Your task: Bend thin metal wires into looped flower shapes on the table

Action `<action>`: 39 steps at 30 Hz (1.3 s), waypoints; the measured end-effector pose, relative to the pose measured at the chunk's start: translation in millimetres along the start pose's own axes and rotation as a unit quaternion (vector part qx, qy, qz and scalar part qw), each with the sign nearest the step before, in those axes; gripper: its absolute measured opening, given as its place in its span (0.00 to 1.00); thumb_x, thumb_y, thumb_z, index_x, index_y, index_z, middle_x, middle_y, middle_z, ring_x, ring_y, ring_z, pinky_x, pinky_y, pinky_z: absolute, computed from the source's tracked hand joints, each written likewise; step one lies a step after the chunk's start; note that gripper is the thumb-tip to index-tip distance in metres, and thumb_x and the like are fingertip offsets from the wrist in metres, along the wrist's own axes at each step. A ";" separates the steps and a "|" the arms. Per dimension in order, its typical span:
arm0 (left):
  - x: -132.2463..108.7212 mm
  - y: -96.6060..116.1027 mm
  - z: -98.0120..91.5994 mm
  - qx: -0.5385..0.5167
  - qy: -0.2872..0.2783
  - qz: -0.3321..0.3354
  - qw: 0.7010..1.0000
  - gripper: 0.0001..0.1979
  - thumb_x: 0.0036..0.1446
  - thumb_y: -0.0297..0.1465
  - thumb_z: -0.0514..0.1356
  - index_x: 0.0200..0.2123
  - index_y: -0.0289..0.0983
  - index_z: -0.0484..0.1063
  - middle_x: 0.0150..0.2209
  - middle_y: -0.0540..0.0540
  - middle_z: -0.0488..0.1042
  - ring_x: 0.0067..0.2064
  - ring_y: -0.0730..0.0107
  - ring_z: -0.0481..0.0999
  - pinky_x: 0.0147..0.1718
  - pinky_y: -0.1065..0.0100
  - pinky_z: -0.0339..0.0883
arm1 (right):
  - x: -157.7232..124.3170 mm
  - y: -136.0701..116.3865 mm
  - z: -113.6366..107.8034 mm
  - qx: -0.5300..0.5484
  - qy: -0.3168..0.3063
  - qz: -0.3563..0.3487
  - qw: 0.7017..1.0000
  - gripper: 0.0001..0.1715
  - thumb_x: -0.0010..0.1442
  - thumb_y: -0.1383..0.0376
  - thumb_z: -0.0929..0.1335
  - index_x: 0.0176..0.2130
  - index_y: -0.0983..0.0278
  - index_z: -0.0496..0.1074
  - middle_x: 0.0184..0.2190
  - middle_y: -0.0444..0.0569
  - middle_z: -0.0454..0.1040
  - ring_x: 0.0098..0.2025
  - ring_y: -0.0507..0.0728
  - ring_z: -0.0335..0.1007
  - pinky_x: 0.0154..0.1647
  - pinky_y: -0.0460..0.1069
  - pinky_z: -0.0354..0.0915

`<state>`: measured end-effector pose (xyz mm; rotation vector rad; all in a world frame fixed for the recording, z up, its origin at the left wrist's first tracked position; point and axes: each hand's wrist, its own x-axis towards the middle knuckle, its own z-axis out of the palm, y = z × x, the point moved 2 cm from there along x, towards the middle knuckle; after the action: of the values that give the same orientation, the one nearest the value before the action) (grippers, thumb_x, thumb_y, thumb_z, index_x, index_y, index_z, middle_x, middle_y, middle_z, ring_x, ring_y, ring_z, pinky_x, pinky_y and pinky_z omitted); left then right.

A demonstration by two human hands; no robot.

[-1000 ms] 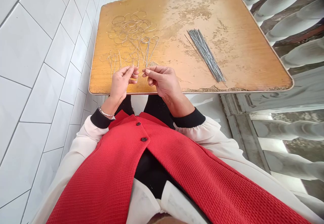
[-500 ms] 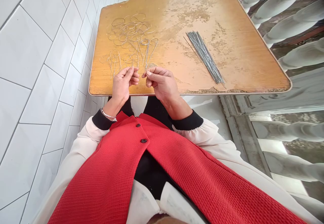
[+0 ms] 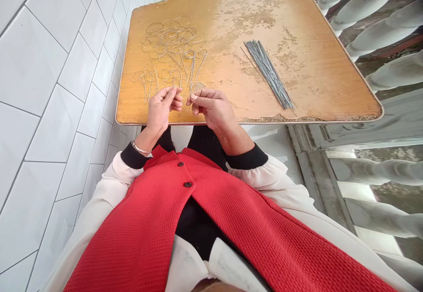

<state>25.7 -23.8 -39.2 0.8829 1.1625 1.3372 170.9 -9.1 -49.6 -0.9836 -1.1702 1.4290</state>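
While looped wires (image 3: pixel 173 40) lie formed on left of table (image 3: pixel 317 63), straight wire bundle (image 3: pixel 269 74) at right looks unworked. Left hand (image 3: pixel 162 108) and right hand (image 3: pixel 213 106) near each other, thumb and fingers of each pinched together, apparently on thin wire (image 3: pixel 190 105); wire's path, fine and partly behind fingers, hard to trace.

left hand (image 3: pixel 160 109): grip too small to tell; balusters (image 3: pixel 395 71) cut off

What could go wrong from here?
Snagging: the looped wires overlap in a loose pile, so lifting one might drag others.
Spilling: the straight-wire bundle, with no visible tie, ends near the table edge; a knock might scatter it.
Slipping: the right hand has only a fingertip grip; fine wire might slide out.
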 end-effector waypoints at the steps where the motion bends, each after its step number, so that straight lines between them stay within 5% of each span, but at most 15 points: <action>1: -0.5 0.6 -0.4 -0.004 -0.003 -0.002 1.000 0.11 0.67 0.37 0.60 0.35 0.37 0.77 0.26 0.53 0.75 0.26 0.83 0.74 0.32 0.77 0.69 | -0.6 0.1 0.1 0.005 0.002 -0.004 1.000 0.14 0.52 0.60 0.77 0.25 0.64 0.73 0.25 0.45 0.75 0.19 0.46 0.59 0.20 0.44 0.58; 8: -1.8 -2.6 -6.3 -0.026 -0.017 -0.027 0.999 0.09 0.66 0.37 0.61 0.43 0.39 0.77 0.33 0.51 0.81 0.34 0.78 0.81 0.36 0.76 0.72 | -1.3 3.8 1.1 0.035 0.012 -0.007 0.999 0.12 0.55 0.59 0.77 0.30 0.64 0.76 0.27 0.44 0.75 0.21 0.45 0.63 0.23 0.44 0.63; 23: 3.7 -1.1 -11.4 -0.021 0.021 -0.039 0.999 0.07 0.65 0.35 0.62 0.42 0.38 0.76 0.35 0.48 0.83 0.39 0.74 0.85 0.39 0.74 0.74 | -5.3 6.4 0.0 0.028 0.016 0.010 0.999 0.14 0.54 0.56 0.77 0.34 0.63 0.79 0.32 0.47 0.80 0.21 0.46 0.66 0.22 0.44 0.65; 39: 2.4 -1.7 -8.2 -0.072 0.003 -0.037 0.997 0.05 0.66 0.31 0.61 0.41 0.37 0.75 0.32 0.50 0.81 0.37 0.77 0.84 0.40 0.75 0.73 | 1.1 5.6 8.6 0.044 0.012 0.010 0.999 0.12 0.50 0.61 0.79 0.28 0.65 0.77 0.22 0.43 0.74 0.19 0.45 0.62 0.20 0.42 0.60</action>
<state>17.9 -22.8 -43.0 0.7262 1.0780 1.3454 161.4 -9.6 -53.4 -0.9505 -1.0731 1.4677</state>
